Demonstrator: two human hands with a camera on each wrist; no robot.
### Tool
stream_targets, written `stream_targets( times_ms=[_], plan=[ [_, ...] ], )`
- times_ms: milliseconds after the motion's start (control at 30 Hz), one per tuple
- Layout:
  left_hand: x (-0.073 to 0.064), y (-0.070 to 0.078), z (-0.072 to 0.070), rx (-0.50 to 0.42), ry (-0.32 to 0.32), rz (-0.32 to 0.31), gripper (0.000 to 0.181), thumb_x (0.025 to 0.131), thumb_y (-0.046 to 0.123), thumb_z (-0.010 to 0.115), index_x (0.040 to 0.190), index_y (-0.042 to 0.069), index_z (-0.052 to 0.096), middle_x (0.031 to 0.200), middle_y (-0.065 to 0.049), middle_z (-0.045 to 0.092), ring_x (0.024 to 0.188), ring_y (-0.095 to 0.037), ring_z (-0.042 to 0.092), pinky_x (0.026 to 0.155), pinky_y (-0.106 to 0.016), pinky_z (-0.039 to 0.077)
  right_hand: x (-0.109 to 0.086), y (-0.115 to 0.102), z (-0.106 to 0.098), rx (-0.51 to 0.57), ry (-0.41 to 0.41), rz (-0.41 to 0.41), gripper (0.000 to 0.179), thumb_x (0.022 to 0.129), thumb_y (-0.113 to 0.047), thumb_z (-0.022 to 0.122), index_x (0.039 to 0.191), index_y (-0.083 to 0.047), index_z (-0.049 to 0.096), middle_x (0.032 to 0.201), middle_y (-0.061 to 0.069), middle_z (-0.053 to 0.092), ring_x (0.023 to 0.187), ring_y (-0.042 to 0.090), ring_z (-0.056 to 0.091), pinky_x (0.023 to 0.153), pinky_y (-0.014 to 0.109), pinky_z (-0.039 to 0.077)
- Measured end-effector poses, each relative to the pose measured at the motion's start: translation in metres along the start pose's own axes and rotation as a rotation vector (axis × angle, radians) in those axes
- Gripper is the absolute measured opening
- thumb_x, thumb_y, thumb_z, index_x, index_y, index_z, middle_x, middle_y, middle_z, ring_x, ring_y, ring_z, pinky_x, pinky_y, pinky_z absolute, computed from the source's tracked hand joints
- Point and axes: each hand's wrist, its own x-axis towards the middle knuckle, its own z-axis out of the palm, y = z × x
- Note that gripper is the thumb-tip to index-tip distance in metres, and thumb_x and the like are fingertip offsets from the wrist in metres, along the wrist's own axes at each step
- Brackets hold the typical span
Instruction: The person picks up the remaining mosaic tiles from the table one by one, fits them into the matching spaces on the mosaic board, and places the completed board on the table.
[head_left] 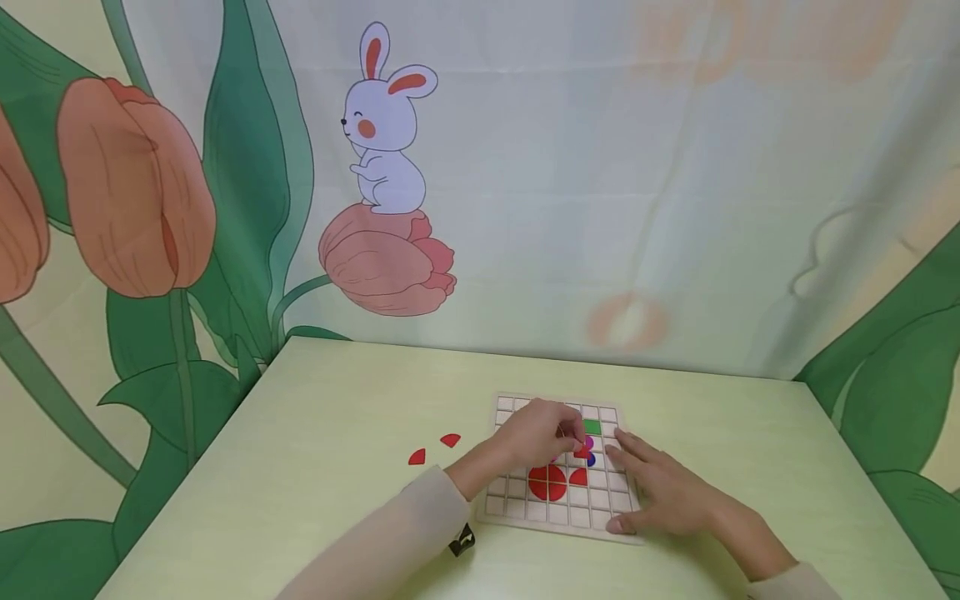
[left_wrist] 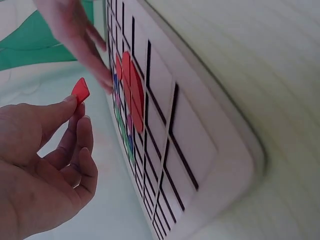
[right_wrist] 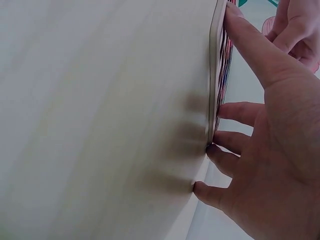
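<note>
Between thumb and fingertips, my left hand (head_left: 534, 433) pinches a red quarter-circle piece (left_wrist: 81, 92), held up off the wooden grid board (head_left: 558, 531). On the board lie a red circle (head_left: 547, 483) made of quarter pieces and a separate red quarter (head_left: 578, 477) to its right. Farther back are a green piece (head_left: 592, 427), a magenta piece (head_left: 588, 442) and a blue piece (head_left: 591, 459), some partly hidden by the left hand. With fingers spread, my right hand (head_left: 667, 496) rests along the board's right edge, its thumb at the near corner.
Two red quarter pieces (head_left: 450, 439) lie on the pale table (head_left: 337, 417), left of the board. A small black object (head_left: 462, 540) shows below the left sleeve. Behind the table hangs a curtain (head_left: 525, 208) printed with a rabbit and tulips.
</note>
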Motion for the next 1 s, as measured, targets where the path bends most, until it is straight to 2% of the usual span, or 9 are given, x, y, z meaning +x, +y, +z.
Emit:
stream_targets(
  times_ms=[167, 267, 400, 733, 1000],
  plan=[
    [0.008, 0.009, 0.010, 0.083, -0.041, 0.042, 0.009, 0.102, 0.018, 0.073, 0.095, 0.023, 0.072, 0.083, 0.015, 0.065, 0.075, -0.005, 0.057, 0.069, -0.020, 0.049, -0.001, 0.000, 0.000, 0.012, 0.014, -0.025, 0.115, 0.079, -0.073, 0.081, 0.161, -0.002, 0.041, 0.172, 0.023, 0.023, 0.155, 0.049, 0.026, 0.117, 0.069, 0.032],
    [0.010, 0.013, 0.014, 0.122, -0.066, 0.034, 0.010, 0.102, 0.018, 0.073, 0.094, 0.024, 0.071, 0.081, 0.015, 0.064, 0.072, -0.005, 0.058, 0.068, -0.021, 0.049, -0.001, 0.001, 0.001, 0.019, 0.023, -0.044, 0.115, 0.079, -0.072, 0.081, 0.160, 0.000, 0.041, 0.171, 0.024, 0.023, 0.155, 0.049, 0.027, 0.116, 0.069, 0.032],
    [0.012, 0.016, 0.020, 0.161, -0.067, 0.015, 0.010, 0.102, 0.020, 0.073, 0.094, 0.025, 0.071, 0.081, 0.015, 0.063, 0.074, -0.005, 0.057, 0.070, -0.021, 0.048, -0.002, 0.003, 0.002, 0.022, 0.036, -0.059, 0.114, 0.079, -0.071, 0.081, 0.159, 0.001, 0.042, 0.171, 0.025, 0.024, 0.154, 0.049, 0.028, 0.116, 0.071, 0.031],
    [0.011, 0.014, 0.033, 0.180, -0.091, 0.010, 0.012, 0.102, 0.021, 0.074, 0.092, 0.026, 0.069, 0.082, 0.017, 0.061, 0.074, -0.004, 0.056, 0.072, -0.019, 0.047, -0.002, 0.005, 0.002, 0.034, 0.019, -0.049, 0.115, 0.080, -0.073, 0.080, 0.160, -0.001, 0.041, 0.173, 0.022, 0.021, 0.156, 0.048, 0.025, 0.117, 0.071, 0.029],
    [0.012, 0.019, 0.030, 0.187, -0.127, 0.056, 0.011, 0.101, 0.015, 0.075, 0.093, 0.022, 0.070, 0.083, 0.013, 0.062, 0.076, -0.004, 0.055, 0.073, -0.017, 0.047, -0.001, 0.005, 0.002, 0.035, 0.030, -0.052, 0.115, 0.078, -0.073, 0.081, 0.162, -0.005, 0.041, 0.172, 0.022, 0.022, 0.155, 0.049, 0.027, 0.116, 0.072, 0.030]
  ],
)
